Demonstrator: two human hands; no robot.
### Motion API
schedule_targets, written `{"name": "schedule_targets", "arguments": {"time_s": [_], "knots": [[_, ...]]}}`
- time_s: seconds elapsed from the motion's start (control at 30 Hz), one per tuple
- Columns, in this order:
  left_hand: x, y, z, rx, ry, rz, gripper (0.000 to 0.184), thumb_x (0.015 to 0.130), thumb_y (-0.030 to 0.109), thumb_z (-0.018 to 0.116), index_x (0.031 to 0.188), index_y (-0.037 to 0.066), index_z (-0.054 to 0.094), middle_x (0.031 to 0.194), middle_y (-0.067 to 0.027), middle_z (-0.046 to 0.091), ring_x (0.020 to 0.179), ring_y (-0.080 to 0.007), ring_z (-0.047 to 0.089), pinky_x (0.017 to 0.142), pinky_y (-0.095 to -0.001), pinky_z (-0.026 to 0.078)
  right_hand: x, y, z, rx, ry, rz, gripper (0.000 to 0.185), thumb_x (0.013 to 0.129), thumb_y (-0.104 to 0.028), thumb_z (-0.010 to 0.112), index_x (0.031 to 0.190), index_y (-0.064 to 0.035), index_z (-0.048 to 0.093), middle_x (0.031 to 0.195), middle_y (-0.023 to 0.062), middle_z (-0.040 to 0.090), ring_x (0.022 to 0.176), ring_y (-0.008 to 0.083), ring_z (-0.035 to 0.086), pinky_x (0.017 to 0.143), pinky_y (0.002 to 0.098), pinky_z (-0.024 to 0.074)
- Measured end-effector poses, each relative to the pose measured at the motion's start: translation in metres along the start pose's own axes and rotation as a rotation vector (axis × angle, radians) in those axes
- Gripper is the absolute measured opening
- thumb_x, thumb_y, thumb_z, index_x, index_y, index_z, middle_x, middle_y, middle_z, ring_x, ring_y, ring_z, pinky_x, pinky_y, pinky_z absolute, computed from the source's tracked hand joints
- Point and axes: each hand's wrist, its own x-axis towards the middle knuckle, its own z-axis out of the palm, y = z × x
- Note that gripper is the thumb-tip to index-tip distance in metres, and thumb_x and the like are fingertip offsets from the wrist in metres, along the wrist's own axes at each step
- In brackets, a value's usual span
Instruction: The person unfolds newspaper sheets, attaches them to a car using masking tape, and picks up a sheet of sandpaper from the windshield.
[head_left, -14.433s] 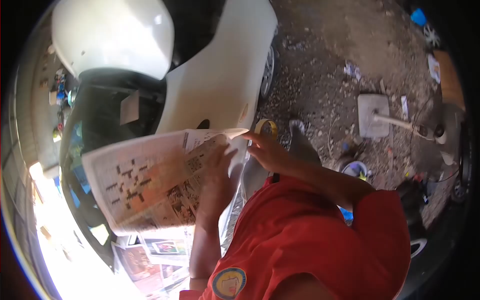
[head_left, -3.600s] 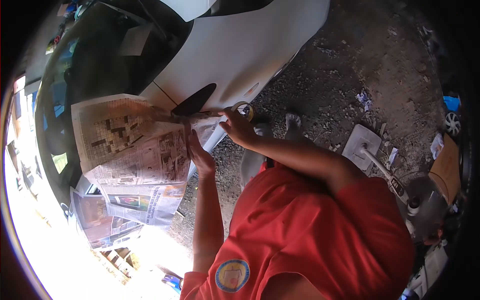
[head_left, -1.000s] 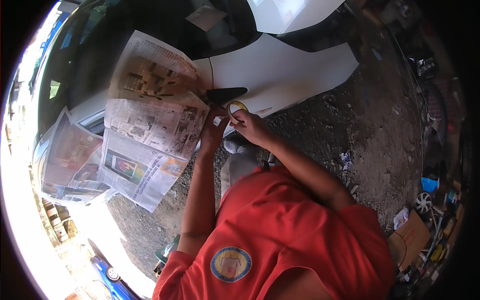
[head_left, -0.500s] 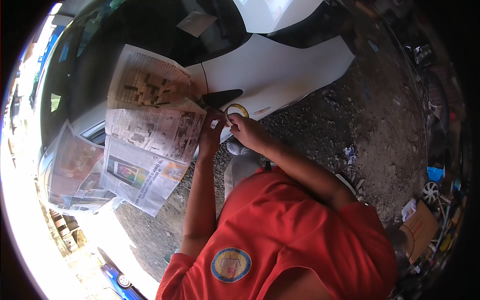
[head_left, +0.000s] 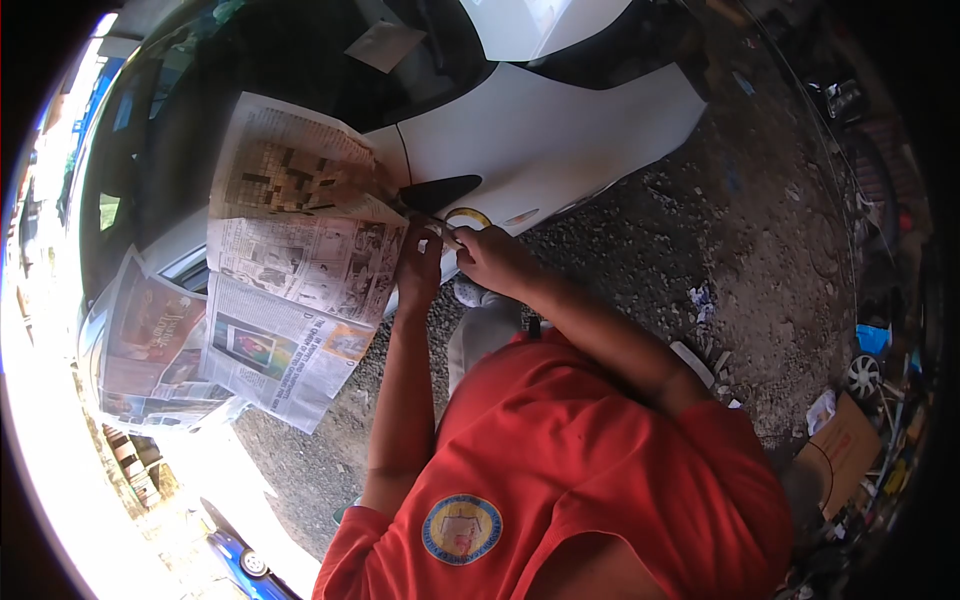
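A tape roll point(head_left: 468, 214) is in my right hand point(head_left: 493, 262), its fingers closed on the near side of the ring. A short strip runs from the roll to the newspaper edge, by the dark triangular panel point(head_left: 440, 191) on the white car. Close to the roll, my left hand point(head_left: 419, 268) is closed at the right edge of the printed newspaper point(head_left: 300, 255); what its fingertips pinch is too small to tell. The newspaper hangs over the side of the car. More newspaper sheets point(head_left: 150, 340) cover the car farther left.
The white car fender point(head_left: 550, 130) stretches to the upper right. A flat sheet point(head_left: 385, 46) lies on the dark windshield. Gravelly ground point(head_left: 760, 270) holds litter, a cardboard piece point(head_left: 845, 450), a wheel cover point(head_left: 863, 374) and a blue object point(head_left: 873, 338). A blue car point(head_left: 245, 565) shows at lower left.
Since the earliest frame the newspaper has come to hang along the car door, and both hands have come together at its edge. Over the last half second the tape roll has tilted flatter.
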Motion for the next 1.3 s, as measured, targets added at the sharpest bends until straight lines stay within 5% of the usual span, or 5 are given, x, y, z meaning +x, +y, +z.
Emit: {"name": "schedule_targets", "arguments": {"time_s": [0.23,0.43,0.67,1.0,1.3], "knots": [[0.001,0.002,0.007,-0.192,0.036,-0.168,0.01,0.092,0.003,0.05,0.096,-0.002,0.058,0.111,-0.0199,0.062,0.102,-0.0368,0.059,0.093,-0.0416,0.046,0.005,0.007,0.024,0.002,0.094,-0.001,0.026,0.088,-0.014,0.059,0.107,0.0032,0.061,0.081,0.0251,0.069,0.08,0.0455,0.067,0.073,0.0536,0.0547],[-0.001,-0.015,0.014,-0.002,0.055,-0.134,0.013,0.095,0.008,0.052,0.103,-0.002,0.059,0.108,-0.0206,0.062,0.099,-0.0364,0.059,0.091,-0.0424,0.046,-0.003,0.067,0.026,-0.533,-0.347,0.139,0.032,0.092,-0.029,0.056,0.1,0.0006,0.065,0.087,0.0203,0.072,0.078,0.0383,0.071,0.072,0.0522,0.0541],[0.0,0.001,0.005,-0.135,-0.001,-0.317,0.018,0.097,0.011,0.053,0.107,-0.002,0.059,0.107,-0.0209,0.062,0.1,-0.0372,0.058,0.092,-0.0433,0.045,0.024,0.004,0.0,0.151,-0.035,0.226,0.028,0.099,-0.026,0.056,0.096,0.0002,0.065,0.082,0.0236,0.068,0.079,0.0394,0.069,0.07,0.0473,0.0527],[0.006,0.013,0.001,-0.207,0.021,-0.412,0.021,0.094,0.011,0.052,0.109,-0.002,0.059,0.106,-0.0216,0.062,0.103,-0.0357,0.058,0.095,-0.041,0.043,0.043,0.028,0.023,0.315,0.122,0.084,0.025,0.099,-0.023,0.056,0.1,-0.001,0.068,0.082,0.0137,0.071,0.066,0.0257,0.071,0.064,0.0395,0.0534],[0.004,0.01,0.004,-0.144,0.038,-0.447,0.019,0.095,0.01,0.051,0.106,-0.003,0.06,0.098,-0.0188,0.065,0.095,-0.0333,0.062,0.089,-0.0421,0.046,0.062,0.001,0.014,0.075,0.066,0.047,0.026,0.092,-0.032,0.062,0.089,-0.0067,0.067,0.078,0.0159,0.068,0.076,0.0377,0.068,0.068,0.0473,0.0525]]}}
